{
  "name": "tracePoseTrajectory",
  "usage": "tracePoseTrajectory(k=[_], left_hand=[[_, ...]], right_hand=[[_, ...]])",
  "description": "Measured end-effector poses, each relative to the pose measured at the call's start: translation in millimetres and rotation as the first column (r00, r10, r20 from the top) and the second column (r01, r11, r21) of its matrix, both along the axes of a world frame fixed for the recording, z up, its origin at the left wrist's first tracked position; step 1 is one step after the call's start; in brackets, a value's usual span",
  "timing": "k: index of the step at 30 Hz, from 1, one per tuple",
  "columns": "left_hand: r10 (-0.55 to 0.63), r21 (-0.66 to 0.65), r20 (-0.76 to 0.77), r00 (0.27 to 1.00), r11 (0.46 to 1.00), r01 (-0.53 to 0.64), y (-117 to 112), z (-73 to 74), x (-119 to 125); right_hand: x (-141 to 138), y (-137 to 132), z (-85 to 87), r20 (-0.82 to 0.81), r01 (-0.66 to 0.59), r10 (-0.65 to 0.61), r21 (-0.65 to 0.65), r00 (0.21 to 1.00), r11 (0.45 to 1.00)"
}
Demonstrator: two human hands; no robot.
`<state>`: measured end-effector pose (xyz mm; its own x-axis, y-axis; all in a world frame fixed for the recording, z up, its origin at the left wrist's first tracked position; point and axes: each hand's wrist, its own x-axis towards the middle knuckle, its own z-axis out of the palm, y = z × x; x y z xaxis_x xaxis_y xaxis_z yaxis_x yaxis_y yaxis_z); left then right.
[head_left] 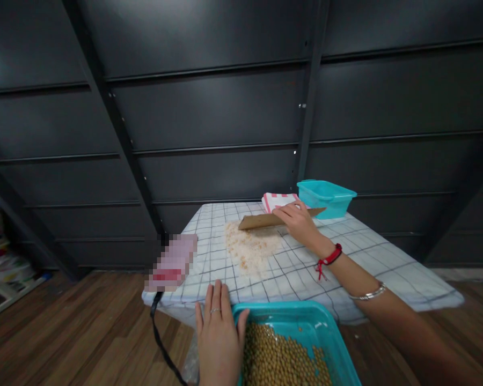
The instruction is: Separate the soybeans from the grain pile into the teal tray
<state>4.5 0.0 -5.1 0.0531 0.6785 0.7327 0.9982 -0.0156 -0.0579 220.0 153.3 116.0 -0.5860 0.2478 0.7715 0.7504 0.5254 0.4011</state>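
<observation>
My right hand [295, 219] grips the upper edge of a brown piece of cardboard [260, 221], which stands tilted on its long edge over the table. Against the cardboard's near side lies a spread of pale crumbs [251, 249] with some tan bits in it; I cannot tell what it is. My left hand [219, 332] lies flat with fingers stretched out, by the left rim of a turquoise tray [306, 306]. Inside that tray are many small round yellow-brown beans [279, 354], like soybeans. The tray sits at the table's near edge.
A checked cloth [209, 262] covers the table. At its back right stands a turquoise basket [332, 203], beside a folded pink-and-white cloth [279, 200]. On the left edge lies a blurred pink object [175, 260] with a black cord [161, 338] hanging down. A dark panelled wall [213, 112] rises behind.
</observation>
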Motion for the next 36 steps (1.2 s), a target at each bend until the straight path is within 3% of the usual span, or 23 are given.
tracePoseTrajectory(k=[7, 15, 20, 27, 36], left_hand=[[0.009, 0.015, -0.055, 0.998, 1.000, -0.008, 0, 2.3, 2], [0.015, 0.018, -0.064, 0.998, 1.000, -0.014, 0, 2.0, 3], [0.006, 0.031, -0.071, 0.997, 1.000, -0.004, 0, 2.8, 4], [0.010, 0.065, -0.122, 0.993, 0.998, -0.002, -1, 6.6, 8], [-0.018, 0.037, -0.072, 0.997, 0.999, 0.021, 0, 2.3, 10]], right_hand=[[16, -1, 4.5, -0.049, -0.092, 0.093, 0.010, 0.994, 0.996], [7, 2, -0.8, -0.084, -0.139, 0.138, -0.012, 0.987, 0.990], [22, -3, 5.7, -0.084, -0.205, 0.202, -0.026, 0.976, 0.978], [27, -5, 7.6, -0.143, -0.214, 0.210, -0.008, 0.967, 0.977], [35, -11, 10.1, -0.135, -0.274, 0.270, -0.012, 0.953, 0.962]])
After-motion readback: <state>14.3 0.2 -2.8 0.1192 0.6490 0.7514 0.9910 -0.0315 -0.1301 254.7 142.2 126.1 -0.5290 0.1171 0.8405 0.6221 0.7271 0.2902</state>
